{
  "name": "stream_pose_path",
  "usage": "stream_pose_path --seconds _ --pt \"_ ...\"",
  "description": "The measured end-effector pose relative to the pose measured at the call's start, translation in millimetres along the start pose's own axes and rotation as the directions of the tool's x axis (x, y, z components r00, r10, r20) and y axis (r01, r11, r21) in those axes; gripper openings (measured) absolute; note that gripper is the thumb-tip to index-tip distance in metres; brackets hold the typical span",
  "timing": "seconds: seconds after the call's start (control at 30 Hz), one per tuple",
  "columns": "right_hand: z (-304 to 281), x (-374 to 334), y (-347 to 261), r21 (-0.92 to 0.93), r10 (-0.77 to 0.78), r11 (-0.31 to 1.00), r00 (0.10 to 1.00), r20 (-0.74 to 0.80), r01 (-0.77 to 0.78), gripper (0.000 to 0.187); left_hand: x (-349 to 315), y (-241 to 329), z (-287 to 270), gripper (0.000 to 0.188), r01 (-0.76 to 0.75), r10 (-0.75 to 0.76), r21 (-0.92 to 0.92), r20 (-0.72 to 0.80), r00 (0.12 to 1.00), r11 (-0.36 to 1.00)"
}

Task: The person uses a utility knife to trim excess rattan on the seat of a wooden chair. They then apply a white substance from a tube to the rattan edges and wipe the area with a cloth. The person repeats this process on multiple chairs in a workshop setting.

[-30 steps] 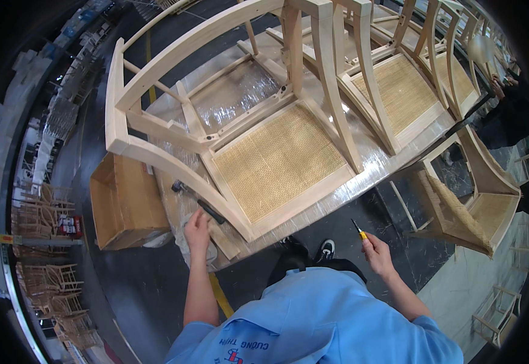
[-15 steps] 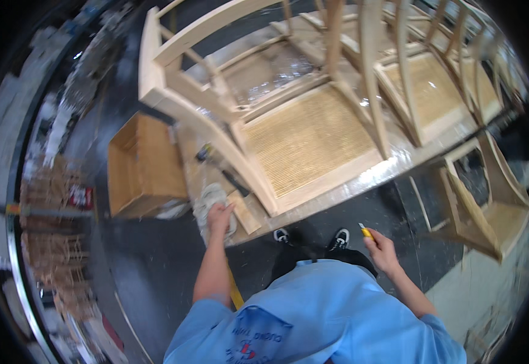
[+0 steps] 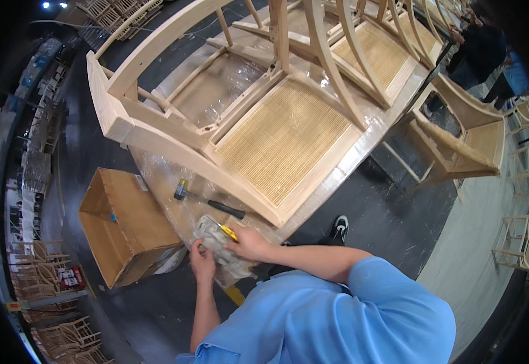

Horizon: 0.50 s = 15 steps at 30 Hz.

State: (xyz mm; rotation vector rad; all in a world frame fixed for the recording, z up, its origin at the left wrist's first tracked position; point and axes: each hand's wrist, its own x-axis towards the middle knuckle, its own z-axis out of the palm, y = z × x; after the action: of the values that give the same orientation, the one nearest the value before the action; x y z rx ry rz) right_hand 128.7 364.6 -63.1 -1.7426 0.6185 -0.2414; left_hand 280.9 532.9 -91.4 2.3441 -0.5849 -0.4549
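Note:
My right hand point(image 3: 250, 244) is closed around a yellow utility knife point(image 3: 229, 232), its tip pointing up and left over a crumpled grey-white cloth bundle point(image 3: 206, 227). The bundle lies at the near left corner of the plastic-covered table point(image 3: 149, 162). My left hand point(image 3: 203, 262) is at the bundle's left edge, fingers curled and thumb against them. Whatever the left fingers pinch is too small to make out. Just beyond lies a hammer point(image 3: 225, 209) with a black handle and a yellow-ended head.
A wooden chair with a woven seat point(image 3: 286, 136) lies on the table, with more chair frames behind it. An open cardboard box point(image 3: 134, 218) stands left of the table. Another chair point(image 3: 458, 136) stands at right. A person in dark clothing point(image 3: 483, 48) is at far right.
My right hand has brought the knife from the right side across to the cloth bundle. My left hand has shifted to the bundle's left edge. The view has turned.

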Motion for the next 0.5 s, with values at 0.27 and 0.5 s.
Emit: stream_pose_path --seconds 0.27,0.5 --pt "55.6 55.0 12.3 -0.318 0.092 0.945 0.995 0.038 -0.075 0.04 13.4 -6.9 13.7 0.051 0.175 -0.141 -0.12 0.249 0.958 0.977" --pt "32.6 24.9 19.6 -0.186 -0.016 0.982 0.997 0.072 0.03 0.043 25.8 -9.1 0.1 0.024 0.163 -0.137 -0.082 0.258 0.956 0.983"
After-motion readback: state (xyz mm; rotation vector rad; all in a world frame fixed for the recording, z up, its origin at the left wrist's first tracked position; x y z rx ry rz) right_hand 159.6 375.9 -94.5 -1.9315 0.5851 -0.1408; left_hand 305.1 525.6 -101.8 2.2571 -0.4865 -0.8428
